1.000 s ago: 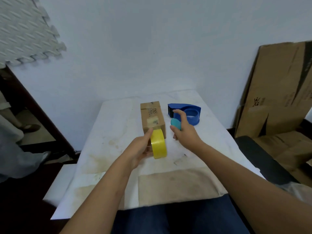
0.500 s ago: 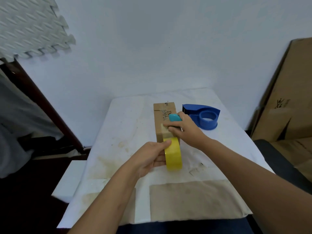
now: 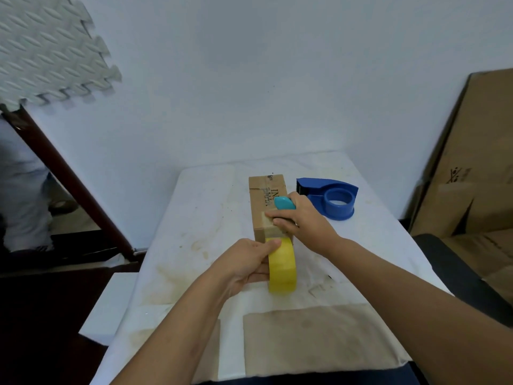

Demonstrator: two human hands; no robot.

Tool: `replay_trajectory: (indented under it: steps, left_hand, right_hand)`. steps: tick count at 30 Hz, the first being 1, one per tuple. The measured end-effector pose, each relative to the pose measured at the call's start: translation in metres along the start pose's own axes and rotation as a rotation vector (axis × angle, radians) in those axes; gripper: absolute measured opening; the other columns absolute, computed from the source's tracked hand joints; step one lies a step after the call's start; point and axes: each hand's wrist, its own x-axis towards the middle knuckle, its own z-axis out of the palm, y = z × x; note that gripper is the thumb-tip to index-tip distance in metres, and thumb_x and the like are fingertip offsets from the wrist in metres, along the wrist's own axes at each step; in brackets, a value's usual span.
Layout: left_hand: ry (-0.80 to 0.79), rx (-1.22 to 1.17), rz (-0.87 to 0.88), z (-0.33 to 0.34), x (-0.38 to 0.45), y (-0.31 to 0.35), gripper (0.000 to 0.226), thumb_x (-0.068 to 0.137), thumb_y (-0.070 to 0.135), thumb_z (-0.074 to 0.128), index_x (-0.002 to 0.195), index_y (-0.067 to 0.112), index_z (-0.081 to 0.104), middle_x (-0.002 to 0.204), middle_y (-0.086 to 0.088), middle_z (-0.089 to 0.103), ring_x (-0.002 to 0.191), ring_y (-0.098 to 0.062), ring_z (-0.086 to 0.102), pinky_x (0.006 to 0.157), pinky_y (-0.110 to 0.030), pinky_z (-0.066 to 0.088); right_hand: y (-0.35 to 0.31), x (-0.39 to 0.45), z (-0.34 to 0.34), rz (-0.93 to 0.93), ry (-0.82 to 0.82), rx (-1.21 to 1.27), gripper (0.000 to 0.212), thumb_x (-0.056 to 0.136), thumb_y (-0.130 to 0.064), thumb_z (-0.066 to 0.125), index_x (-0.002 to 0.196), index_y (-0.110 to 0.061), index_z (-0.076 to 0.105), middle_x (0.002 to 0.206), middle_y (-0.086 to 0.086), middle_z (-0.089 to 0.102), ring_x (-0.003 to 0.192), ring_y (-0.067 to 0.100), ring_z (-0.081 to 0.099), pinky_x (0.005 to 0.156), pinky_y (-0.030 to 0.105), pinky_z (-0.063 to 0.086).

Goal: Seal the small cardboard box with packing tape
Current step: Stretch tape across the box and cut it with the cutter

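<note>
Pulling the tape roll (image 3: 281, 266) in the left hand (image 3: 244, 266) while the right hand (image 3: 304, 222), gripping a teal cutter (image 3: 284, 203), presses the strip onto the box (image 3: 265, 201) at frame centre, risks a crooked seal.

Black printed letters "IN" are seen on top of the small brown cardboard box (image 3: 267, 190), the rest covered. A dark printed symbol is made out on the large flattened cardboard sheet (image 3: 469, 162), too blurred to be read.

brown cardboard box (image 3: 263, 202) lying flat; yellow tape roll (image 3: 281, 266) upright at its near end.
</note>
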Motion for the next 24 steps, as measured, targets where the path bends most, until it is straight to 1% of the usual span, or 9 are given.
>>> replay_trajectory:
  steps: [4, 8, 11, 15, 17, 18, 20, 22, 24]
  left_hand:
    - [-0.004, 0.032, -0.035, 0.000, -0.001, 0.006, 0.032, 0.094, 0.033, 0.062, 0.103, 0.003, 0.072, 0.095, -0.014, 0.078, 0.077, -0.019, 0.076, 0.070, -0.027, 0.062]
    - [-0.037, 0.005, -0.121, 0.000, -0.005, 0.005, 0.032, 0.095, 0.033, 0.060, 0.099, 0.004, 0.071, 0.080, -0.012, 0.078, 0.066, -0.018, 0.075, 0.059, -0.027, 0.062]
    - [-0.056, 0.036, -0.150, -0.002, -0.003, 0.005, 0.037, 0.095, 0.037, 0.060, 0.102, 0.002, 0.071, 0.084, -0.014, 0.078, 0.069, -0.021, 0.076, 0.064, -0.030, 0.063]
    - [-0.076, 0.168, -0.163, -0.004, -0.003, 0.008, 0.054, 0.093, 0.049, 0.056, 0.106, -0.001, 0.071, 0.095, -0.019, 0.077, 0.075, -0.023, 0.076, 0.072, -0.032, 0.063]
    - [-0.048, 0.376, -0.135, -0.008, -0.005, 0.011, 0.066, 0.091, 0.060, 0.049, 0.099, -0.001, 0.073, 0.088, -0.016, 0.079, 0.069, -0.019, 0.075, 0.069, -0.026, 0.062]
    - [0.018, 0.517, -0.073, -0.011, -0.003, 0.014, 0.068, 0.091, 0.063, 0.046, 0.094, 0.002, 0.074, 0.081, -0.013, 0.079, 0.064, -0.016, 0.075, 0.067, -0.024, 0.061]
    - [0.251, 0.778, 0.179, -0.020, 0.006, 0.020, 0.058, 0.093, 0.060, 0.046, 0.084, 0.008, 0.072, 0.073, -0.003, 0.078, 0.059, -0.011, 0.072, 0.067, -0.025, 0.057]
    - [0.465, 0.847, 0.481, -0.029, 0.018, 0.029, 0.040, 0.094, 0.047, 0.054, 0.083, 0.011, 0.069, 0.075, 0.003, 0.074, 0.067, -0.011, 0.069, 0.068, -0.026, 0.052]
    - [0.467, 0.832, 0.661, -0.033, 0.030, 0.037, 0.024, 0.093, 0.036, 0.061, 0.089, 0.014, 0.069, 0.083, 0.007, 0.068, 0.078, -0.008, 0.060, 0.067, -0.016, 0.043]
  right_hand:
    - [0.000, 0.000, 0.000, 0.010, -0.002, -0.006, 0.035, 0.095, -0.037, 0.052, 0.127, -0.030, 0.064, 0.115, 0.001, 0.043, 0.102, 0.007, 0.031, 0.090, 0.023, 0.034]
    - [-0.001, 0.002, -0.001, 0.019, -0.002, 0.014, 0.034, 0.095, -0.037, 0.053, 0.127, -0.029, 0.064, 0.113, -0.001, 0.041, 0.103, 0.008, 0.032, 0.092, 0.024, 0.035]
    - [-0.002, 0.002, 0.001, 0.021, 0.013, 0.018, 0.034, 0.095, -0.035, 0.054, 0.126, -0.028, 0.065, 0.112, 0.000, 0.041, 0.102, 0.009, 0.031, 0.092, 0.024, 0.034]
    - [-0.003, 0.002, 0.000, 0.037, 0.012, 0.061, 0.032, 0.095, -0.033, 0.056, 0.125, -0.026, 0.066, 0.107, -0.005, 0.033, 0.102, 0.010, 0.031, 0.090, 0.024, 0.030]
    - [-0.002, 0.003, -0.002, 0.043, 0.002, 0.074, 0.032, 0.094, -0.033, 0.056, 0.124, -0.026, 0.066, 0.107, -0.006, 0.033, 0.102, 0.010, 0.031, 0.091, 0.024, 0.030]
    - [-0.002, 0.003, -0.003, 0.043, -0.005, 0.078, 0.032, 0.094, -0.033, 0.056, 0.124, -0.027, 0.066, 0.107, -0.006, 0.033, 0.102, 0.010, 0.031, 0.091, 0.024, 0.029]
    - [-0.001, 0.004, -0.004, 0.042, -0.023, 0.075, 0.033, 0.094, -0.034, 0.056, 0.126, -0.028, 0.065, 0.107, -0.006, 0.033, 0.101, 0.011, 0.031, 0.091, 0.024, 0.028]
    - [0.000, 0.004, -0.006, 0.034, -0.043, 0.060, 0.035, 0.094, -0.036, 0.056, 0.127, -0.030, 0.063, 0.107, -0.005, 0.033, 0.101, 0.012, 0.030, 0.091, 0.024, 0.028]
    - [0.001, 0.004, -0.006, 0.032, -0.055, 0.043, 0.036, 0.094, -0.038, 0.056, 0.128, -0.030, 0.062, 0.105, -0.005, 0.033, 0.099, 0.012, 0.030, 0.089, 0.025, 0.029]
